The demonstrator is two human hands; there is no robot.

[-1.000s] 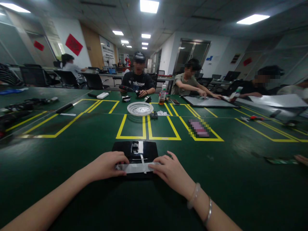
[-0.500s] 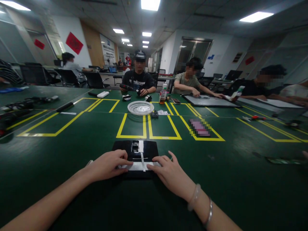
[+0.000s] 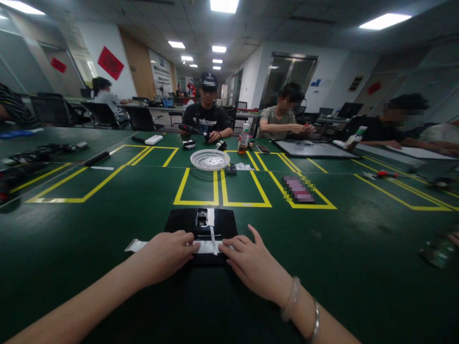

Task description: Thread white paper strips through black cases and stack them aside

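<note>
A flat black panel [image 3: 184, 220] lies on the green table [image 3: 107, 229] in front of me, with a small metal part [image 3: 201, 217] near its middle and a white strip [image 3: 208, 246] across its near edge. My left hand [image 3: 163, 255] rests on the strip's left end, fingers curled down onto it. My right hand [image 3: 253, 263] presses the strip's right end, fingers spread and flat, bracelets on the wrist. A pale piece of film [image 3: 134, 245] sticks out on the table left of my left hand.
Yellow tape boxes [image 3: 222, 191] mark the table. A white round fan grille [image 3: 210, 160] sits beyond the panel, a drink bottle [image 3: 243, 142] behind it. Several other people sit at the far side. Tools lie at the far left [image 3: 32, 157]; another person's hand [image 3: 453, 236] shows at the right edge.
Both hands have slid closer together along the white strip. A pale film piece now shows on the table left of my left hand. The view has shifted slightly.
</note>
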